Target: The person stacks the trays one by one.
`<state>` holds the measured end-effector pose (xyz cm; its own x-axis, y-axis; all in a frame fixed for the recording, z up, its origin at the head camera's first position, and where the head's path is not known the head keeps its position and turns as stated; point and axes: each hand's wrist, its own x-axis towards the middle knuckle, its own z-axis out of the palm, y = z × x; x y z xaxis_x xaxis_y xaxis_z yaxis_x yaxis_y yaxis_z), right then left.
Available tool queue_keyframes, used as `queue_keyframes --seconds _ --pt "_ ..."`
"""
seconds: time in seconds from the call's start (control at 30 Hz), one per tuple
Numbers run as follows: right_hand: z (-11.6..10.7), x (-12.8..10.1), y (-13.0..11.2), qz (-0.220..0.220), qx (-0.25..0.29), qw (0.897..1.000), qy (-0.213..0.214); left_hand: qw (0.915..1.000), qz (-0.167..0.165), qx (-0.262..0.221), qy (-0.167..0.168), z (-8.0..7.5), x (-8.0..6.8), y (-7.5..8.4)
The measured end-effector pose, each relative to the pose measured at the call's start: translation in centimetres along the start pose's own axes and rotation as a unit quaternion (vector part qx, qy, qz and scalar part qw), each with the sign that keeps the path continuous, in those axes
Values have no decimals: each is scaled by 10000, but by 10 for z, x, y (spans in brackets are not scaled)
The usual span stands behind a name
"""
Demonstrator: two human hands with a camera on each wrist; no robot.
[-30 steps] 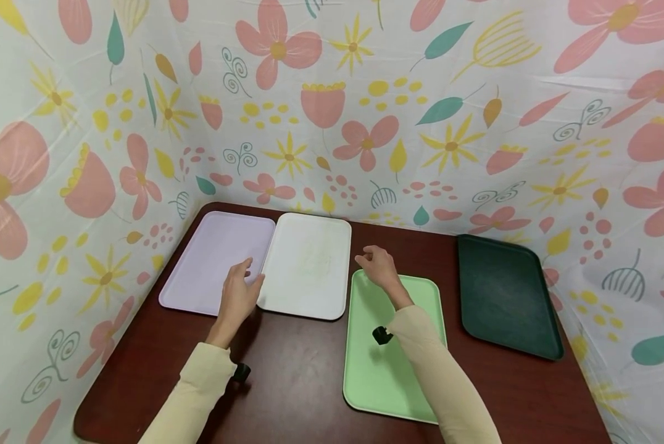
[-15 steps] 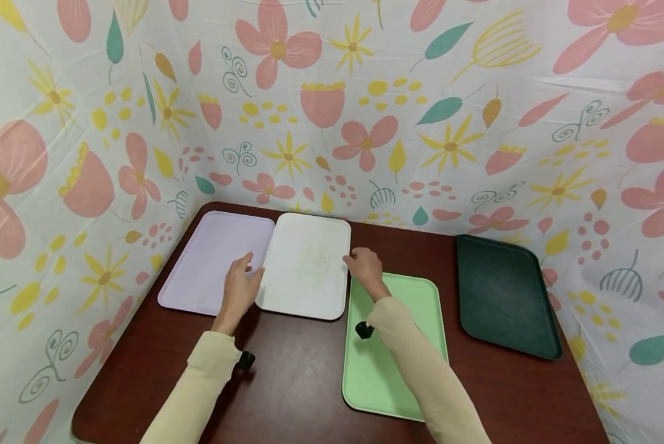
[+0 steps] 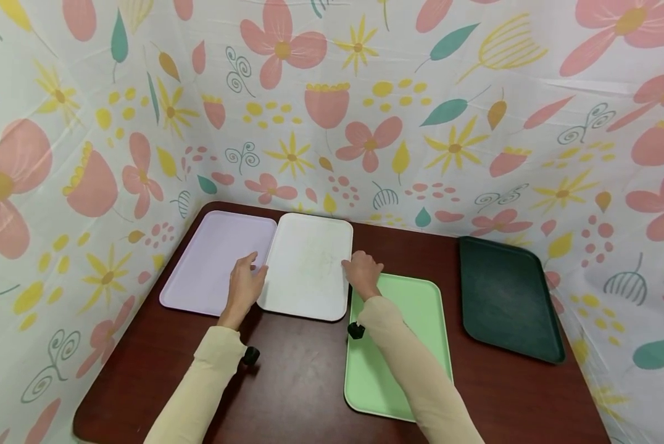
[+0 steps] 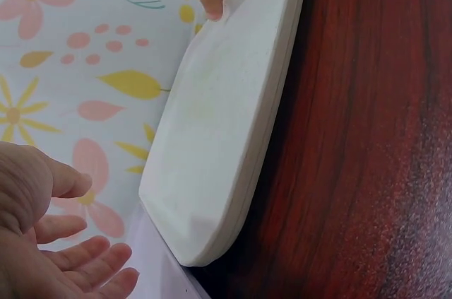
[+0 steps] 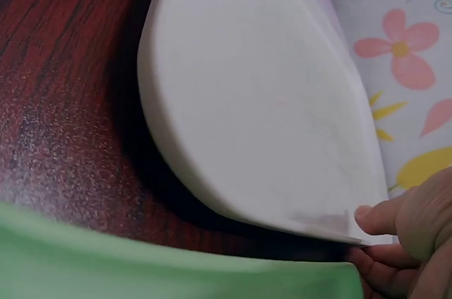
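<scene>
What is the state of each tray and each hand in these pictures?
White tray: right edge pinched, raised slightly off the table on that side.
Lilac tray: flat, beside the white tray.
Green tray: flat, under the right forearm.
Dark green tray: flat, apart at the right.
Left hand: fingers relaxed, at the white tray's left edge.
Right hand: pinches the white tray's right edge.

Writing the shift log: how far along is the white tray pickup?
Done: both hands are at the white tray, one on each long side.
In hand: right hand pinches its right edge, which the right wrist view shows raised off the table; left hand sits open at the left edge, not gripping.
Left: the tray's left side is not lifted.
</scene>
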<state>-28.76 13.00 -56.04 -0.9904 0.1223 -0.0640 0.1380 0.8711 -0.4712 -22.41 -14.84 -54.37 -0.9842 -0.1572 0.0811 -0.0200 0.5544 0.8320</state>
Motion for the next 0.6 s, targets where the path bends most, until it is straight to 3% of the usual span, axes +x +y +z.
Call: queue_keyframes --seconds 0.6 --pt "9 5 -3 167 -207 9986 450 9999 96 49 50 5 5 1"
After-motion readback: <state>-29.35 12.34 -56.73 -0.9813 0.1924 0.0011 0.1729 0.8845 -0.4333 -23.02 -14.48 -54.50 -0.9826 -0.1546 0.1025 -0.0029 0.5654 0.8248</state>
